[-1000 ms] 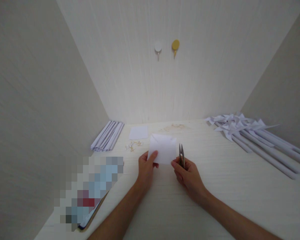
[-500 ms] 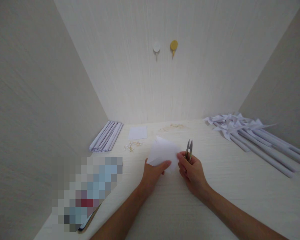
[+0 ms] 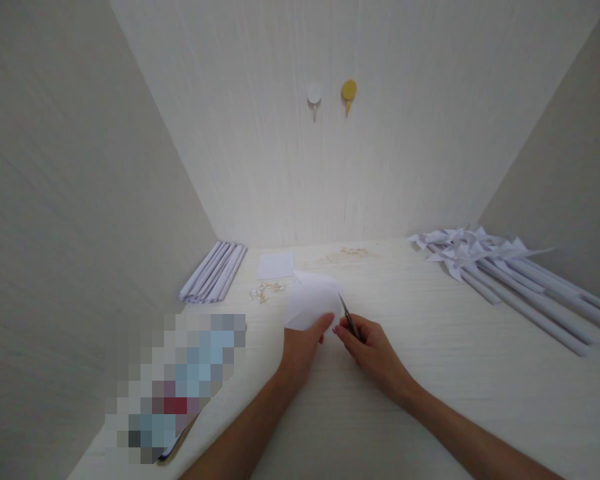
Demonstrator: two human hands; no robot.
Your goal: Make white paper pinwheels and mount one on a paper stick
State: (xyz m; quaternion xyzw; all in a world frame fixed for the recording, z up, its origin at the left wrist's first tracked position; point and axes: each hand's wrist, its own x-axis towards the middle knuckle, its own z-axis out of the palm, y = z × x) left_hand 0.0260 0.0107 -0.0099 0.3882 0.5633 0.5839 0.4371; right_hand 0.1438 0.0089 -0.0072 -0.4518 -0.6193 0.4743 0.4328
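A white sheet of paper (image 3: 313,297), cut or creased at its corners, is pinched between the thumb and fingers of my left hand (image 3: 305,343). My right hand (image 3: 369,343) is closed around a pair of thread snips (image 3: 349,319). Their blades point up and to the left, with the tips at the right edge of the paper; whether they touch it I cannot tell. The right thumb is near the paper's lower right corner.
Rolled paper tubes (image 3: 214,272) lie at the back left, beside a square paper (image 3: 275,265) and several small white-headed pins or swabs (image 3: 266,292). Paper pinwheels on tubes (image 3: 510,270) are heaped at the right. A pixelated item (image 3: 180,393) lies front left. Two hooks (image 3: 349,91) are on the wall.
The paper has shifted a little to the left in my left hand. My right hand has moved left and turned the snips from nearly upright toward the paper's edge.
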